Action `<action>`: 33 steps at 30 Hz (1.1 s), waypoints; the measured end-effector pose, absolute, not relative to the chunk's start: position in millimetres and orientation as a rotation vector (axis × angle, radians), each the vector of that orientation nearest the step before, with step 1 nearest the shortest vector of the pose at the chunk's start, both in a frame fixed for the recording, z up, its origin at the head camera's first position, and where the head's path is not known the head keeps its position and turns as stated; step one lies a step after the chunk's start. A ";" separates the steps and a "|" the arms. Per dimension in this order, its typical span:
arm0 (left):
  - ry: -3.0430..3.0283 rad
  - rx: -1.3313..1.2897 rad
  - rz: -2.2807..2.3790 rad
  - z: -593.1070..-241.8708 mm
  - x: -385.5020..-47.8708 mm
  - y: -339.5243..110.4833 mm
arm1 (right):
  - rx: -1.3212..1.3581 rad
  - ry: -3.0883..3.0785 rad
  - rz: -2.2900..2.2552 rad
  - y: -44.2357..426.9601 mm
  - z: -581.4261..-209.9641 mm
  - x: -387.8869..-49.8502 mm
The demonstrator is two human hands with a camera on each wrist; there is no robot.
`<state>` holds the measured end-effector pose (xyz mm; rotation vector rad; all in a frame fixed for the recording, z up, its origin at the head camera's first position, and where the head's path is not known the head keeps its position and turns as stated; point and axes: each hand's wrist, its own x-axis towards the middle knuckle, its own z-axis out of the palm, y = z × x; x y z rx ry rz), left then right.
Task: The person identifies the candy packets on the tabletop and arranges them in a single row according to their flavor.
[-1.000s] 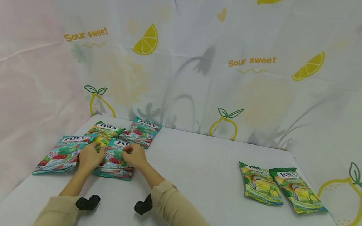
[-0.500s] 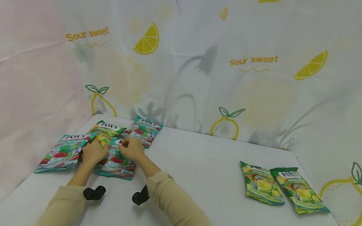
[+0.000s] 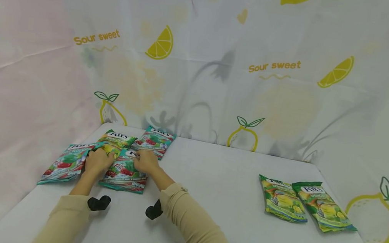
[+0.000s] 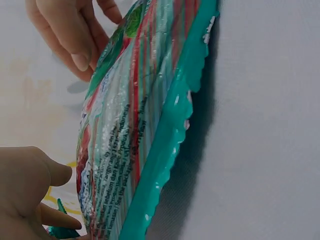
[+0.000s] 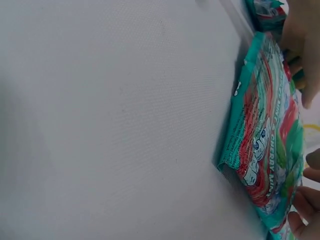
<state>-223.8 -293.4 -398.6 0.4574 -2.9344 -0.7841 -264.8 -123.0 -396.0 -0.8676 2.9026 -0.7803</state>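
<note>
A teal-and-red FOX'S mint candy bag lies on the white table between both hands. My left hand holds its left side, fingers partly hidden near the neighbouring bags. At the bag's upper right edge, my right hand pinches with curled fingers. In the left wrist view the bag's striped end faces the camera, the left thumb pointing toward it. Another mint bag leans close on the left. Behind sit a green-yellow FOX'S bag and a third mint bag, close together.
Two green-yellow FOX'S candy bags lie side by side on the right of the white table. A lemon-printed cloth hangs behind the table. Black wrist cameras stick out below the hands.
The right hand reaches slightly up, then settles at the bag's upper right edge. The left hand shifts forward, then slightly left, and the middle mint bag turns slightly. The view drifts a little.
</note>
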 end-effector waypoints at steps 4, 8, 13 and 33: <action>-2.999 0.428 -0.749 -399.2 -224.8 -297.1 | -0.877 2.942 -0.673 -122.4 -397.9 -264.3; -3.050 0.451 -0.791 -400.2 -226.0 -300.5 | -0.915 2.943 -0.657 -120.4 -399.0 -266.3; -3.055 0.390 -0.719 -399.6 -229.9 -307.7 | -0.876 2.912 -0.673 -118.3 -399.1 -269.1; -3.052 0.633 -0.896 -416.3 -243.9 -312.0 | -0.803 2.929 -0.651 -115.3 -405.3 -265.5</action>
